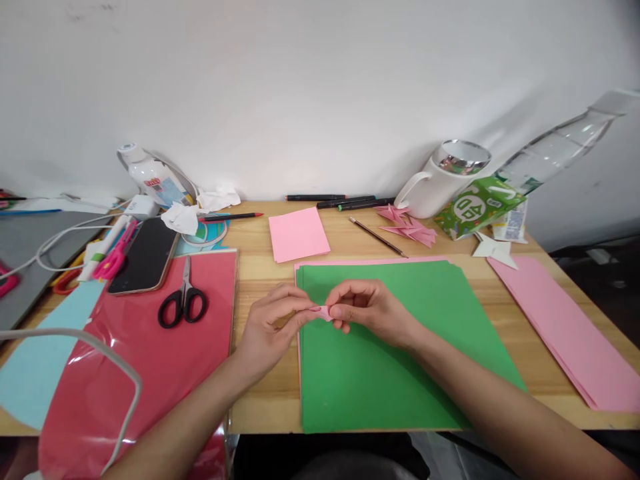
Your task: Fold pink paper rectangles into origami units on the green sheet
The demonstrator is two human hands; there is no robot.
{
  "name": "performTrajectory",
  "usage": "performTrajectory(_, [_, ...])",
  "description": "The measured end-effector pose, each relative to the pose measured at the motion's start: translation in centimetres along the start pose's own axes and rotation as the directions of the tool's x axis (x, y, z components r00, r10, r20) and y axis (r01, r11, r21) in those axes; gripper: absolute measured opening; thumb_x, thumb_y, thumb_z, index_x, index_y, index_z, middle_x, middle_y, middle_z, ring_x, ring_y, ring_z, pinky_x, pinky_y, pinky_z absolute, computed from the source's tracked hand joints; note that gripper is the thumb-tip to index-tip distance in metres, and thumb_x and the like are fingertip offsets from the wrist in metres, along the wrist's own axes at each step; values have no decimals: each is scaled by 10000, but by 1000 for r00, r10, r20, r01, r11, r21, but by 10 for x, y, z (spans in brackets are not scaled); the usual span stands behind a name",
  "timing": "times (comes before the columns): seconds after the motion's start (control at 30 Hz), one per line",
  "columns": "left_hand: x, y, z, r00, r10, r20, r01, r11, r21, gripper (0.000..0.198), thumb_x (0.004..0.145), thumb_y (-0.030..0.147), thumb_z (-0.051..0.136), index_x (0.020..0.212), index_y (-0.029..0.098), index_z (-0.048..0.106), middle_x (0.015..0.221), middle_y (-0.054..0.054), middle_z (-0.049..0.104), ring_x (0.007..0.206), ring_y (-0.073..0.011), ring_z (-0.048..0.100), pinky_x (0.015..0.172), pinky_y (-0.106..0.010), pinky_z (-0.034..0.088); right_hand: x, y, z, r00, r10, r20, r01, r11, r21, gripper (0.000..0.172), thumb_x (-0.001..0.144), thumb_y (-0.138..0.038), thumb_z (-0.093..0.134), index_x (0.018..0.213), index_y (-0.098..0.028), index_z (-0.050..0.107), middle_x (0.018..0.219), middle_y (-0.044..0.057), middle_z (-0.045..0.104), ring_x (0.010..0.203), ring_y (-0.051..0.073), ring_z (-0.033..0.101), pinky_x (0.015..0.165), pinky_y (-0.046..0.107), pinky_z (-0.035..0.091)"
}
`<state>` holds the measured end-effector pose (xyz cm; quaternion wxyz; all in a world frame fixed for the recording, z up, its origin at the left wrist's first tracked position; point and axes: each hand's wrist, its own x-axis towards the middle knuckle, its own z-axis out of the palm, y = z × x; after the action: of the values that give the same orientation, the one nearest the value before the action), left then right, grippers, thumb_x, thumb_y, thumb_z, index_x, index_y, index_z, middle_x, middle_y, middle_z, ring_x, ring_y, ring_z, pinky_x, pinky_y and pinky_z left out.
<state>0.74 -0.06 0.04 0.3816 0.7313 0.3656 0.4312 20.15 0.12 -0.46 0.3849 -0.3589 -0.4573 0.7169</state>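
A small folded piece of pink paper (325,312) is pinched between my two hands, above the left part of a stack of green paper (390,393). My left hand (273,323) grips its left end between thumb and fingers. On the other side, my right hand (367,310) holds the right end with thumb and forefinger. Fingers cover much of the paper, so its full shape is hidden. Behind the hands lies a small stack of pink square sheets (299,235). Folded pink paper pieces (410,230) rest farther back on the right.
Black-handled scissors (184,300) and a phone (143,257) lie left on a red sheet pack (200,353). A pencil (379,237), markers (345,201), a white mug (433,180) and a clear bottle (560,150) stand or lie behind. Pink strips (575,340) lie right; a white cable (127,373) loops front left.
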Motion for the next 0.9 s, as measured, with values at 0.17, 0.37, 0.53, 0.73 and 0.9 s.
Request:
performTrajectory(0.17, [2,5,-1,984,-150,94,156,985,-69,115,796,292,668,765,201,730,722,-31,663,688,-138,610,643,-244,484,0,2,0,999,22,39,-21,1000,-20,179,692,-309,770,755,-159,695,599,-22,642,529,67,572,519,183,502])
performTrajectory(0.37, [5,8,1,947,-321,25,321,935,-152,212,731,365,711,694,158,683,708,-41,684,682,-151,620,648,-252,496,1,4,-1,995,-94,23,96,993,-69,204,689,-307,773,846,-192,713,885,28,667,699,97,596,630,225,514])
performTrajectory(0.53, [3,5,2,904,-403,141,427,859,-284,191,739,333,693,772,145,680,745,-39,695,677,-131,613,625,-232,493,-1,8,1,974,-227,-7,221,955,-197,176,707,-246,760,878,-214,733,906,32,638,714,99,601,586,201,509])
performTrajectory(0.73, [2,8,5,888,-410,208,459,824,-331,237,721,351,709,835,150,661,674,-20,661,581,-117,586,494,-201,463,-2,12,3,979,-195,-55,179,960,-217,187,747,-321,718,908,-229,743,964,43,629,612,90,621,471,192,536])
performTrajectory(0.9, [2,11,4,907,-400,131,420,868,-265,200,790,358,642,746,166,676,586,3,646,473,-91,557,461,-188,454,-2,16,6,953,-295,-64,259,908,-329,180,770,-307,702,938,-257,745,990,49,639,598,81,612,555,227,564])
